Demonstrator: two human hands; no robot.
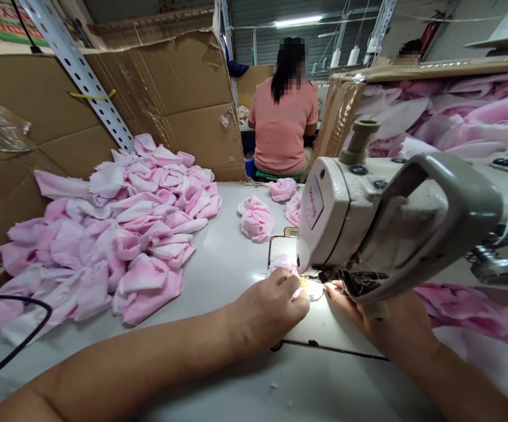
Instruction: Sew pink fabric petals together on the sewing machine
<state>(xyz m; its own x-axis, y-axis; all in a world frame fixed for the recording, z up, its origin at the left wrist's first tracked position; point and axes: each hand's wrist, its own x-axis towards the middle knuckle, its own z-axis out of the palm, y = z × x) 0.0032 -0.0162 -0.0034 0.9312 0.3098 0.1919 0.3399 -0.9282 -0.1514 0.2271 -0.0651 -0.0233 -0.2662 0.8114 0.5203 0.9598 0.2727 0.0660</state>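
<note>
My left hand [275, 308] is closed in a pinch at the left of the needle area, its fingers on a small piece of pink-and-white fabric [282, 265]. Most of that piece is hidden behind my knuckles and the sewing machine [328, 211]. A lamp lights the spot under the machine's head. My right hand [385, 322] reaches in from the right, partly covered by the machine's grey curved guard. Its visible fingers stretch out flat, tips close to the needle plate [315, 289]; I see nothing held in them.
A large heap of pink fabric pieces [139, 217] covers the table's left side. Gathered pink pieces [256, 218] lie behind the machine. Cardboard [183, 99] walls the back left. A box [341, 105] of pink fabric stands behind right. A person [282, 123] sits beyond. A black cable [38, 302] curves at left.
</note>
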